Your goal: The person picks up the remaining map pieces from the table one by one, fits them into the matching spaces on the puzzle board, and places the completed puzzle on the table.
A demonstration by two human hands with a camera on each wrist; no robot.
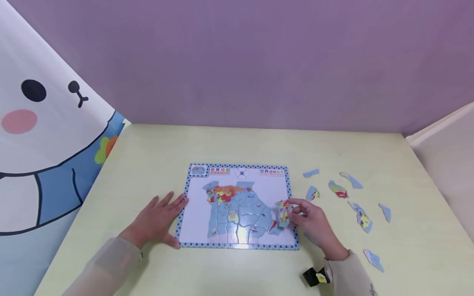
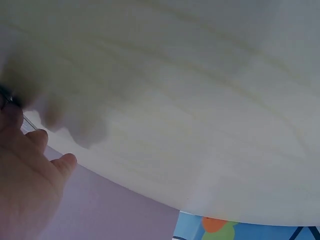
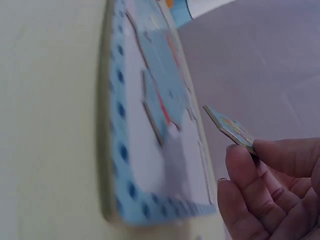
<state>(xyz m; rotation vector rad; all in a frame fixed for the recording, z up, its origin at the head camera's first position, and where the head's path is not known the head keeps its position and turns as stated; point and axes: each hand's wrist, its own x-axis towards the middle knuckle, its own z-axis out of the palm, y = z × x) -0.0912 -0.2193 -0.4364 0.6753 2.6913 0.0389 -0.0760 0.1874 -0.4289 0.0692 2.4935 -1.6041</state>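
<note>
A world-map jigsaw board [image 1: 196, 222] with a blue dotted border lies flat on the table. Joined puzzle pieces [image 1: 244, 209] cover its middle, with bare white at both sides. My right hand [image 1: 314, 225] pinches a colourful puzzle piece [image 1: 284, 213] over the board's right part. In the right wrist view, thumb and finger hold that puzzle piece [image 3: 231, 131] by its edge, raised above the board [image 3: 150, 175]. Spread fingers of my left hand [image 1: 157, 220] rest at the board's left edge. The left wrist view shows part of this hand [image 2: 30, 175].
Several loose puzzle pieces [image 1: 338, 189] lie scattered right of the board. A small black object [image 1: 311, 277] is by the right wrist. Behind the pale table [image 1: 155, 152] rises a purple wall [image 1: 259, 65]; a cartoon-printed cloth [image 1: 52, 135] hangs at the left.
</note>
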